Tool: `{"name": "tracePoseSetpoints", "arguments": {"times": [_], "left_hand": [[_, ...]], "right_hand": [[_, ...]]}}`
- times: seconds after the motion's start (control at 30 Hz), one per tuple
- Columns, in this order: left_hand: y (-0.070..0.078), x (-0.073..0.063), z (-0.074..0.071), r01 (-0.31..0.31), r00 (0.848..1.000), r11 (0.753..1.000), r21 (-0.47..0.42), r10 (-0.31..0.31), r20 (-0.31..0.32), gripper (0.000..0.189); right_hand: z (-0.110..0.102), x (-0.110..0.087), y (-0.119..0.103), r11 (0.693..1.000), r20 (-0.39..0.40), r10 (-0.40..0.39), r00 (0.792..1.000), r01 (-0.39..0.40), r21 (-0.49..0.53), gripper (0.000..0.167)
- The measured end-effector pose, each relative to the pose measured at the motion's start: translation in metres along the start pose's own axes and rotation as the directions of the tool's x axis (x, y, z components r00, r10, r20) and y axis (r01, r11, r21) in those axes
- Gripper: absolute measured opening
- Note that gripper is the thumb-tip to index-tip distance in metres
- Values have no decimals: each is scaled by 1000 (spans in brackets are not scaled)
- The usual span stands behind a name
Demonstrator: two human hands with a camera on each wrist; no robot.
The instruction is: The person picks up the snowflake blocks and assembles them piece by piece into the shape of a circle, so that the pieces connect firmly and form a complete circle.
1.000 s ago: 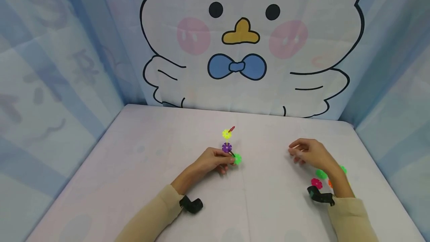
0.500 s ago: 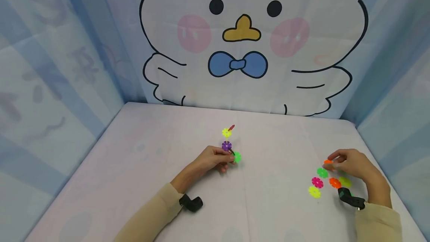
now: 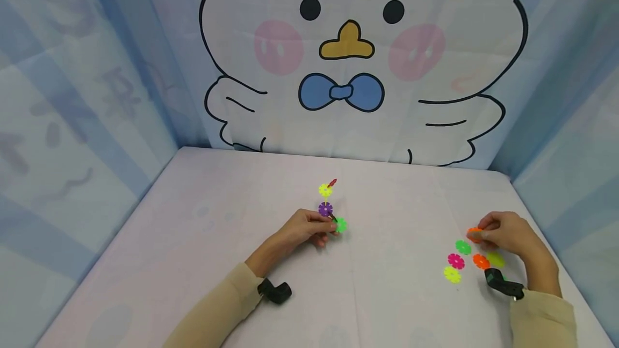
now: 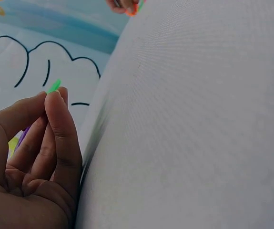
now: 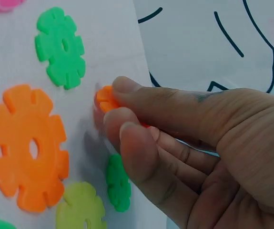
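Note:
Between its thumb and fingers, my left hand (image 3: 307,228) pinches a green notched plastic disc (image 3: 342,225). Joined to it is a short chain: a purple disc (image 3: 325,208), then a yellow disc (image 3: 325,190), with a red disc (image 3: 332,182) seen edge-on at the far end. In the left wrist view only a sliver of the green disc (image 4: 54,86) shows above the fingertips. Over on the right, my right hand (image 3: 505,232) pinches an orange notched disc (image 5: 106,99), partly hidden by the thumb and fingers.
Loose notched discs lie around the right hand: green (image 3: 463,247), pink (image 3: 456,261), yellow (image 3: 452,275), a second orange disc (image 3: 481,261) and a yellow-green disc (image 3: 496,260). Another green disc (image 5: 118,182) shows below the fingers in the right wrist view. A printed curtain (image 3: 348,133) stands behind the table.
My right hand has moved rightward to the loose discs and taken the far orange one between thumb and fingers. The left hand has stayed in place with the chain.

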State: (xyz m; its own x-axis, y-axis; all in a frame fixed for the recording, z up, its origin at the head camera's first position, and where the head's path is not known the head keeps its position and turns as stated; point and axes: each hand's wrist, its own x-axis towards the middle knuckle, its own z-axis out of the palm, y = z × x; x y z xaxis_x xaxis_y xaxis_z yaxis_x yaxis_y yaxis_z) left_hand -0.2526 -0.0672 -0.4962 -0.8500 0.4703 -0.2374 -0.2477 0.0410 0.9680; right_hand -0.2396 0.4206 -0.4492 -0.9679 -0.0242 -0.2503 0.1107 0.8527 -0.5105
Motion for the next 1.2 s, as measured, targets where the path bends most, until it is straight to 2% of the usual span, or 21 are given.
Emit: {"name": "tracePoseSetpoints", "arguments": {"times": [0.1, 0.17, 0.3, 0.4, 0.53, 0.73, 0.9, 1.03, 1.13, 1.2], "left_hand": [[1, 0, 0, 5, 1000, 1000, -8, -5, -1, 22], [0, 0, 0, -1, 1000, 1000, -4, 1, 2, 23], [0, 0, -1, -2, 1000, 1000, -3, 2, 10, 22], [0, 0, -1, 1, 1000, 1000, 0, -1, 14, 22], [1, 0, -1, -2, 1000, 1000, 9, 2, 18, 23], [1, 0, -1, 2, 1000, 1000, 7, -2, 23, 23], [1, -1, -1, 0, 1000, 1000, 8, 0, 24, 25], [2, -1, 0, 5, 1000, 1000, 4, -5, 18, 24], [2, -1, 2, 11, 1000, 1000, -17, -11, 12, 23], [2, 0, 3, 20, 1000, 999, -37, -19, 8, 22]], "right_hand": [[2, 0, -6, 992, -10, -14, 1000, 15, 124, 29], [7, 2, -13, 975, -4, -40, 999, 40, 218, 34], [19, 8, -31, 912, 23, -143, 989, 123, 392, 39], [28, 13, -45, 866, 33, -213, 977, 173, 470, 37], [43, 20, -67, 811, 45, -269, 962, 201, 550, 37], [69, 25, -98, 749, 60, -355, 933, 245, 616, 30], [98, 26, -128, 722, 61, -394, 917, 267, 639, 25], [120, 22, -153, 693, 57, -448, 892, 306, 652, 25], [132, 18, -166, 667, 35, -492, 870, 351, 657, 23], [136, 15, -171, 659, 15, -499, 866, 368, 655, 22]]}}
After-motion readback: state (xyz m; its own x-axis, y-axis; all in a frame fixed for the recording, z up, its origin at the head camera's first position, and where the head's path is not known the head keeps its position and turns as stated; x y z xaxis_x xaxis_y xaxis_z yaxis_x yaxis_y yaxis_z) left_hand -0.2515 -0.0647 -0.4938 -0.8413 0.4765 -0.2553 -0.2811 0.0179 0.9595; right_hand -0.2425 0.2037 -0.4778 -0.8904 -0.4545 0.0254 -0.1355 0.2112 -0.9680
